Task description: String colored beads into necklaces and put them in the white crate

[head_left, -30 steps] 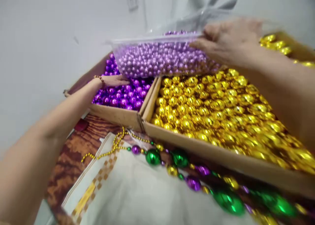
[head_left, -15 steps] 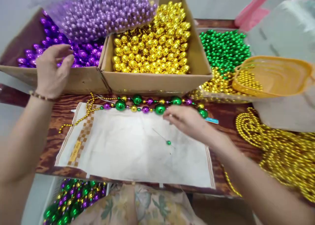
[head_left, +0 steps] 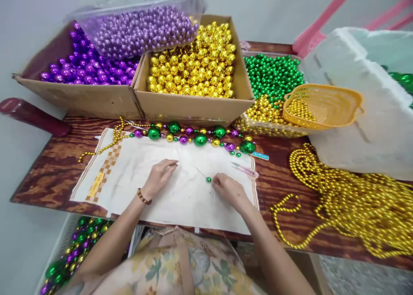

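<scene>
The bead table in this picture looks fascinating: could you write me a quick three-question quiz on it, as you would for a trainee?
1. True or false: the bracelet is worn at the left hand.

2. What colour is the small bead right beside the fingertips of the right hand?
a) purple
b) green
c) gold

3. Fill the gap: the large gold beads are in an open box made of ____.

Key: 1. True. 2. b. 3. Cardboard.
</scene>
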Demonstrator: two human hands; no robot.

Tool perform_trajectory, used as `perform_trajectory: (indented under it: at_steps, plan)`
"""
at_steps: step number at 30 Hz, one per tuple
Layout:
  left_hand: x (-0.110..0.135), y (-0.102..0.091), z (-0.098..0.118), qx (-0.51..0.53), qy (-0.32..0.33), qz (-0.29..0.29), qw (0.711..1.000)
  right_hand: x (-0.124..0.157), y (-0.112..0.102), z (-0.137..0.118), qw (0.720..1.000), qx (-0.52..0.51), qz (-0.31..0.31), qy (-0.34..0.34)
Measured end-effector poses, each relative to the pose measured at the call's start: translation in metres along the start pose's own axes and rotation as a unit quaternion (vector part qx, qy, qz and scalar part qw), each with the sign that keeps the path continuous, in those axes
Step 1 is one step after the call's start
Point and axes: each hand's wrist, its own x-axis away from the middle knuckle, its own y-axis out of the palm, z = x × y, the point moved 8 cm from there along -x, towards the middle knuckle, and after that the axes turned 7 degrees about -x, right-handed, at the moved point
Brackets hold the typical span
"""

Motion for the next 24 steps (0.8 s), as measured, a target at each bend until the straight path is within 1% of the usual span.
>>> perform_trajectory:
  at_steps: [2, 3, 4, 5, 6, 7, 8, 9, 10, 11, 12, 13, 14, 15, 16, 17, 19, 21, 24]
  plan:
    - [0.001, 0.018, 0.005, 0.006, 0.005, -0.011, 1.000, 0.002, 0.007, 0.006, 1.000, -0.001, 0.003, -0.014]
    - [0.000, 0.023, 0.007, 0.008, 0.010, -0.014, 1.000, 0.003, 0.010, 0.009, 1.000, -0.010, 0.009, -0.025]
    - [-0.003, 0.023, 0.009, 0.011, 0.015, -0.009, 1.000, 0.003, 0.012, 0.012, 0.999, -0.022, 0.016, -0.039]
    - [-0.007, 0.016, 0.009, 0.013, 0.018, 0.008, 1.000, 0.003, 0.012, 0.016, 0.996, -0.056, 0.031, -0.056]
    - [-0.014, 0.001, 0.009, 0.009, 0.018, 0.043, 0.999, 0.002, 0.011, 0.020, 0.991, -0.100, 0.046, -0.071]
    - [-0.021, -0.024, 0.008, -0.003, 0.016, 0.098, 0.995, 0.000, 0.009, 0.025, 0.984, -0.145, 0.057, -0.082]
    - [-0.028, -0.056, 0.009, -0.026, 0.013, 0.167, 0.986, -0.002, 0.008, 0.029, 0.975, -0.193, 0.060, -0.094]
    - [-0.034, -0.094, 0.011, -0.061, 0.008, 0.245, 0.968, -0.004, 0.006, 0.032, 0.964, -0.239, 0.061, -0.099]
    - [-0.040, -0.134, 0.015, -0.106, 0.004, 0.317, 0.942, -0.006, 0.004, 0.033, 0.952, -0.280, 0.060, -0.103]
    - [-0.049, -0.170, 0.021, -0.157, 0.000, 0.366, 0.917, -0.006, 0.001, 0.032, 0.940, -0.319, 0.059, -0.103]
    - [-0.061, -0.204, 0.026, -0.209, -0.011, 0.402, 0.891, -0.007, -0.001, 0.030, 0.927, -0.356, 0.058, -0.101]
    - [-0.077, -0.232, 0.031, -0.258, -0.025, 0.419, 0.870, -0.007, -0.003, 0.026, 0.913, -0.391, 0.056, -0.098]
    - [-0.099, -0.253, 0.032, -0.308, -0.042, 0.399, 0.863, -0.007, -0.004, 0.020, 0.898, -0.426, 0.053, -0.093]
    - [-0.124, -0.265, 0.030, -0.355, -0.070, 0.351, 0.863, -0.007, -0.004, 0.015, 0.882, -0.461, 0.051, -0.085]
    - [-0.148, -0.273, 0.023, -0.397, -0.108, 0.294, 0.863, -0.008, -0.003, 0.010, 0.864, -0.494, 0.053, -0.075]
    - [-0.169, -0.276, 0.016, -0.427, -0.141, 0.244, 0.859, -0.008, -0.001, 0.004, 0.848, -0.523, 0.056, -0.067]
    - [-0.201, -0.278, 0.004, -0.452, -0.179, 0.195, 0.852, -0.009, 0.002, -0.008, 0.823, -0.561, 0.063, -0.065]
    - [-0.223, -0.276, -0.004, -0.454, -0.192, 0.181, 0.851, -0.007, 0.005, -0.021, 0.810, -0.578, 0.058, -0.079]
    - [-0.242, -0.274, -0.016, -0.449, -0.205, 0.155, 0.856, -0.002, 0.006, -0.038, 0.807, -0.583, 0.045, -0.081]
